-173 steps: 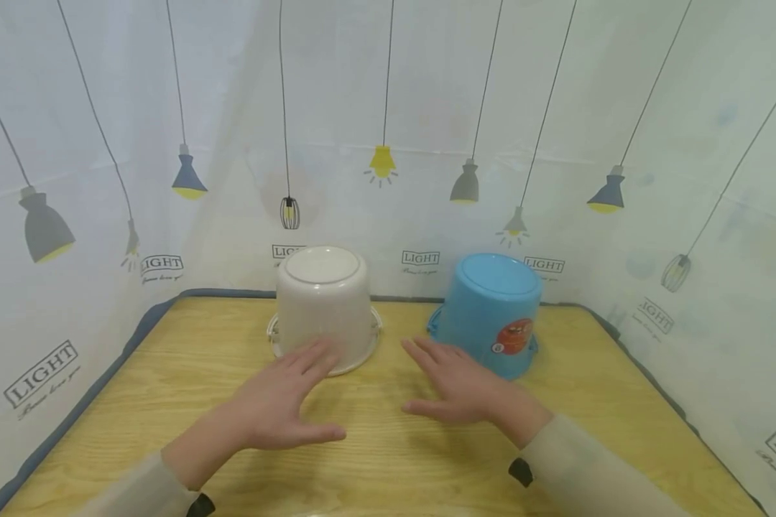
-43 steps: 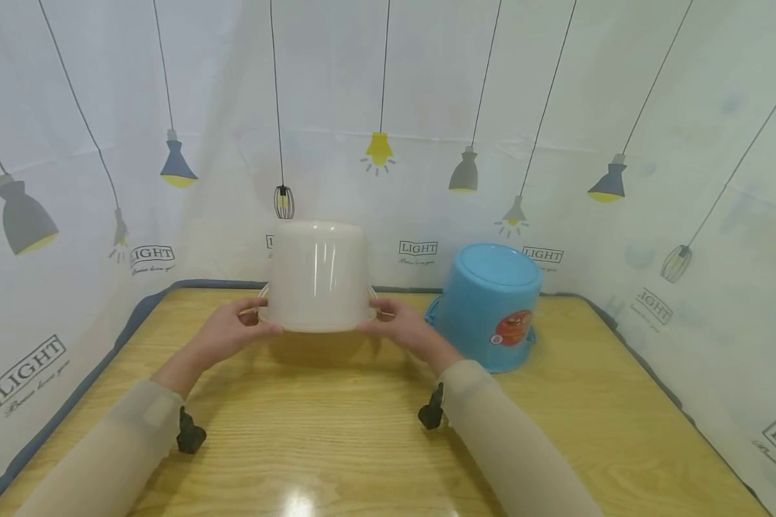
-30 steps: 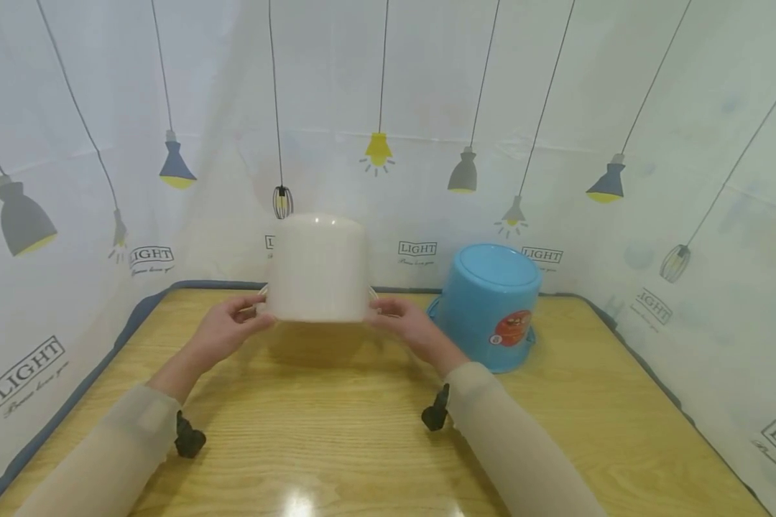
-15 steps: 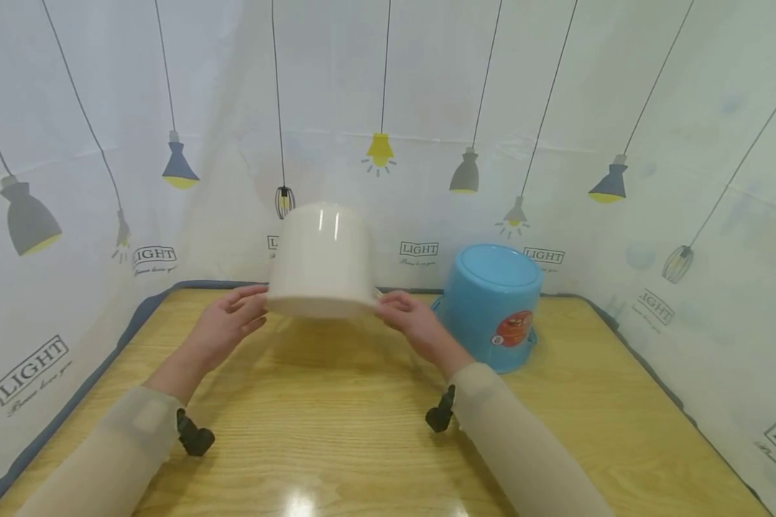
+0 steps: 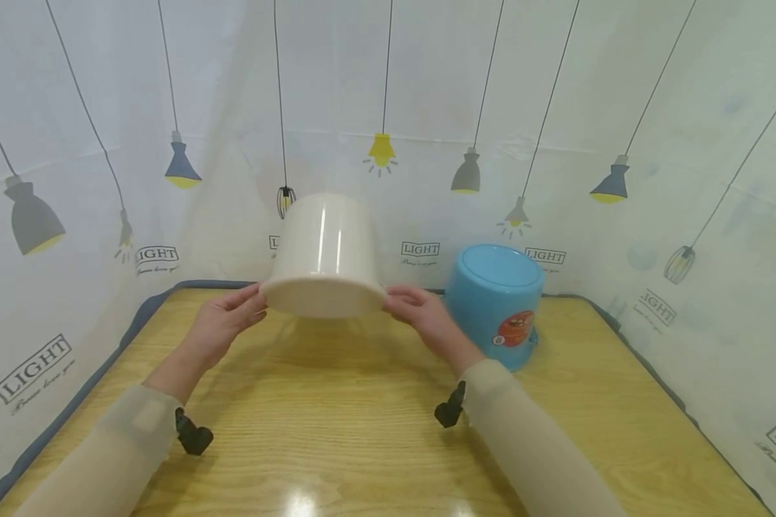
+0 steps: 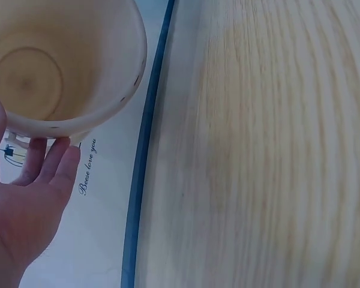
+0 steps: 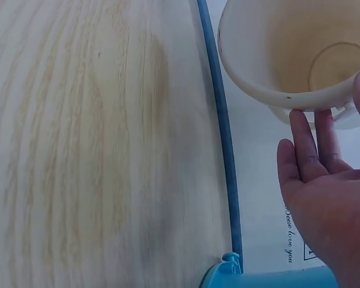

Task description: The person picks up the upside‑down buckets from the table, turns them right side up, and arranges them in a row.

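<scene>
A white plastic bucket (image 5: 326,248) hangs above the back of the table, tilted so its mouth faces down and toward me. My left hand (image 5: 223,323) grips its rim at the left, and my right hand (image 5: 430,323) grips the rim at the right. In the left wrist view the bucket's bare inside (image 6: 78,60) shows, with fingers (image 6: 51,159) behind the rim and the thumb in front. The right wrist view has the same kind of hold, fingers (image 7: 312,144) under the rim of the bucket (image 7: 276,54).
A blue bucket (image 5: 494,309) with a red sticker stands upside down at the back right, close to my right hand. The wooden table (image 5: 336,424) has a dark blue edge (image 5: 210,285) along a white printed backdrop (image 5: 336,93).
Both hands first hovered open, then took the white bucket by its rim. They have raised it off the table and tipped its mouth toward me. The blue bucket stays put.
</scene>
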`<state>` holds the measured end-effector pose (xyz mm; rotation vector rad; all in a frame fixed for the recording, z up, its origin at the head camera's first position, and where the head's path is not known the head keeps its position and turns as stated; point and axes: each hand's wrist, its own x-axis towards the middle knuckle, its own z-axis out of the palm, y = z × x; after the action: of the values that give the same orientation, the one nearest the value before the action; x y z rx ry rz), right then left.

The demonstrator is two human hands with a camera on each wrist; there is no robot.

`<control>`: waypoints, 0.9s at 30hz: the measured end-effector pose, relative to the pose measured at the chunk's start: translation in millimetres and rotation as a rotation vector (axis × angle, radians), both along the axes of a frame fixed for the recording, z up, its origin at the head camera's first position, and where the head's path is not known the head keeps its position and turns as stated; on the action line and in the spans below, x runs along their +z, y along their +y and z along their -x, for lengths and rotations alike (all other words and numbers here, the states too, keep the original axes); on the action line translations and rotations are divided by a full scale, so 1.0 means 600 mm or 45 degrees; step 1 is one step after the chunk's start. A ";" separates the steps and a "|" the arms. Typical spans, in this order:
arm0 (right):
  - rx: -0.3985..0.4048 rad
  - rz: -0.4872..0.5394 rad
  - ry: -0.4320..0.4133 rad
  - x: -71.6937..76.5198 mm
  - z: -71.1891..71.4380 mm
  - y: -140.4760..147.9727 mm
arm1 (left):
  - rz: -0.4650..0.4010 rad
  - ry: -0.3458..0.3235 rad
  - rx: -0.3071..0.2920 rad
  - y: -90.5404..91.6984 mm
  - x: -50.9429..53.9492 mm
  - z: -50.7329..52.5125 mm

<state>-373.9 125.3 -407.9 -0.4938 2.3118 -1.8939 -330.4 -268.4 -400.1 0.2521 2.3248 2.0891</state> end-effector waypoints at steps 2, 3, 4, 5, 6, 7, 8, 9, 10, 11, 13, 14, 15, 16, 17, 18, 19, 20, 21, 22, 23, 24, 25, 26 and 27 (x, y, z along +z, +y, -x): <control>0.002 -0.005 0.005 0.002 -0.002 0.002 | 0.022 -0.008 -0.002 0.000 0.001 0.000; 0.005 -0.007 0.006 0.003 -0.002 0.003 | 0.032 -0.008 -0.005 0.000 0.001 0.000; 0.007 -0.012 0.007 0.004 -0.003 0.004 | 0.040 -0.005 -0.008 -0.001 0.001 -0.001; 0.006 -0.020 0.008 0.004 -0.003 0.005 | 0.049 0.001 -0.013 -0.001 0.002 -0.001; 0.003 -0.029 0.008 0.006 -0.004 0.006 | 0.051 0.010 -0.018 -0.001 0.002 -0.002; 0.004 -0.033 0.006 0.006 -0.004 0.007 | 0.051 0.019 -0.021 -0.002 0.003 -0.002; 0.005 -0.037 0.004 0.008 -0.003 0.008 | 0.054 0.027 -0.022 -0.002 0.003 -0.003; 0.006 -0.046 0.009 0.009 -0.004 0.009 | 0.060 0.034 -0.021 -0.003 0.004 -0.003; 0.005 -0.054 0.015 0.012 -0.005 0.009 | 0.067 0.039 -0.023 -0.003 0.004 -0.004; 0.002 -0.062 0.018 0.014 -0.005 0.010 | 0.072 0.043 -0.024 -0.003 0.005 -0.005; 0.004 -0.062 0.033 0.018 -0.006 0.009 | 0.080 0.049 -0.022 -0.003 0.007 -0.006; 0.003 -0.061 0.040 0.021 -0.006 0.009 | 0.087 0.052 -0.022 -0.003 0.007 -0.007; 0.000 -0.058 0.049 0.022 -0.007 0.008 | 0.093 0.056 -0.022 -0.003 0.008 -0.007; -0.002 -0.051 0.053 0.024 -0.007 0.008 | 0.096 0.061 -0.021 -0.002 0.008 -0.008; -0.005 -0.051 0.057 0.025 -0.008 0.008 | 0.099 0.066 -0.018 -0.002 0.008 -0.008; -0.005 -0.042 0.064 0.025 -0.008 0.007 | 0.106 0.073 -0.019 -0.002 0.008 -0.009; -0.005 -0.038 0.067 0.026 -0.008 0.007 | 0.116 0.077 -0.017 -0.001 0.008 -0.009; -0.008 -0.039 0.069 0.027 -0.009 0.007 | 0.128 0.080 -0.017 -0.001 0.009 -0.010; -0.011 -0.041 0.072 0.028 -0.010 0.007 | 0.138 0.084 -0.015 -0.001 0.009 -0.010; -0.015 -0.046 0.074 0.029 -0.010 0.007 | 0.149 0.087 -0.016 -0.001 0.010 -0.011; -0.021 -0.054 0.078 0.030 -0.010 0.007 | 0.160 0.093 -0.018 -0.001 0.011 -0.011; -0.028 -0.059 0.082 0.031 -0.010 0.008 | 0.171 0.098 -0.019 -0.001 0.011 -0.011; -0.036 -0.069 0.082 0.033 -0.011 0.008 | 0.179 0.100 -0.015 0.000 0.012 -0.012; -0.042 -0.075 0.082 0.034 -0.011 0.009 | 0.185 0.112 -0.021 0.000 0.012 -0.012; -0.047 -0.071 0.078 0.035 -0.011 0.009 | 0.187 0.120 -0.021 0.000 0.013 -0.012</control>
<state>-367.6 130.7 -386.7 -0.5139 2.4214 -1.8491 -323.0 -268.2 -392.3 0.3737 2.5046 1.9275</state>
